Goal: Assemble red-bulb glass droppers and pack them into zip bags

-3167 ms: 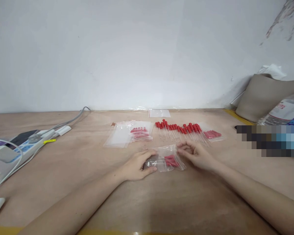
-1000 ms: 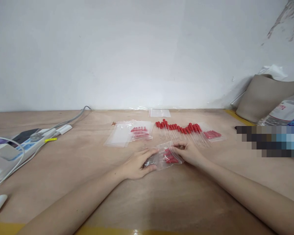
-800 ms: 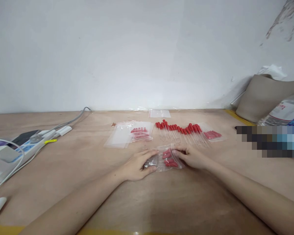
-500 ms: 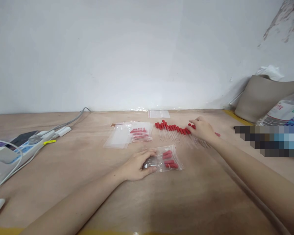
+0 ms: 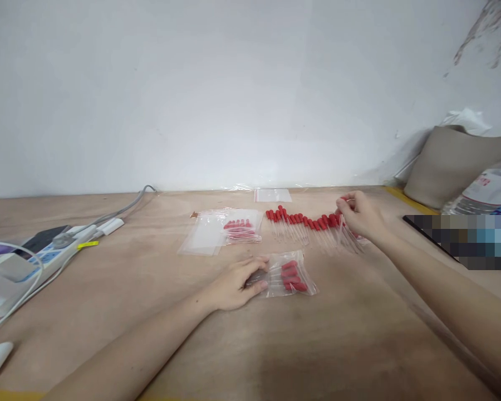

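Observation:
My left hand (image 5: 240,285) rests on the table, thumb and fingers curled round the left end of a clear zip bag (image 5: 279,260). Several droppers with red rubber bulbs (image 5: 291,273) lie inside that bag. Farther right, my right hand (image 5: 359,213) is closed in a pinch on the red bulb of a dropper (image 5: 340,233), its clear tube hanging down. Beneath and left of it stretches a row of loose red-bulbed droppers (image 5: 294,219), tubes towards me. Behind my left hand lies a filled bag of droppers (image 5: 242,234) beside flat empty zip bags (image 5: 204,236).
Another flat zip bag (image 5: 273,195) lies near the wall. At left are a power strip (image 5: 52,252), cables and a dark phone (image 5: 45,239). On the right stand a grey-brown container (image 5: 446,164) and a plastic bottle (image 5: 482,192), near a blurred-out patch.
My right hand has moved right and slightly up from the row, now pinching a dropper. The bulbs in the bag under my left hand sit closer together; that hand has barely moved.

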The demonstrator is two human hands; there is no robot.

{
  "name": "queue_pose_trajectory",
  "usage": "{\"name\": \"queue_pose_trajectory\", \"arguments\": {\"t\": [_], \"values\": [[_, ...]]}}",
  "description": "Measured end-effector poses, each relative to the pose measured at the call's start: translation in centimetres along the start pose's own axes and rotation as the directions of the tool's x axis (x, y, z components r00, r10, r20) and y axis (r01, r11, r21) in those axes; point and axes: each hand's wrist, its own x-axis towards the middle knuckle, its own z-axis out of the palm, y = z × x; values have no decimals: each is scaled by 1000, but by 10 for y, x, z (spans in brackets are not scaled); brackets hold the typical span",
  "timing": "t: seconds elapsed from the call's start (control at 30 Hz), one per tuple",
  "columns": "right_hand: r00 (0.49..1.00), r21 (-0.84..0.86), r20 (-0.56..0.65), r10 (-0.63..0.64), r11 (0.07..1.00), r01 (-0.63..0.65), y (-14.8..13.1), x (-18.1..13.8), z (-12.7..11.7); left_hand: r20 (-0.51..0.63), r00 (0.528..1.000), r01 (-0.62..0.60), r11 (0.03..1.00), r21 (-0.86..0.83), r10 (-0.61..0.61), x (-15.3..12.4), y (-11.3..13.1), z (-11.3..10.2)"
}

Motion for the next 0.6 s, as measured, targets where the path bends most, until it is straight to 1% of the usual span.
{"name": "queue_pose_trajectory", "arguments": {"t": [0.03,0.1,0.13,0.2,0.27,0.37,0.5,0.6], "values": [[999,161,-10,37,986,-35,-4,-9,-3,0,1000,-10,1000,5,10,0,0,0],[989,447,15,146,884,-137,-11,-30,-2,2,1000,-26,1000,15,26,1,0,0],[981,548,48,187,816,-183,-13,-40,1,5,1000,-31,999,21,31,1,0,0],[966,665,142,215,702,-254,-14,-57,12,9,999,-37,999,39,37,1,0,0],[959,711,201,201,643,-284,-13,-69,23,9,999,-41,998,54,41,0,0,0],[957,732,220,190,617,-291,-11,-79,34,6,999,-50,997,51,50,0,0,1],[950,757,253,181,575,-311,-10,-84,39,5,999,-47,997,61,47,0,0,2],[945,783,260,201,529,-328,-10,-85,41,0,999,-39,996,74,39,1,-1,2]]}}
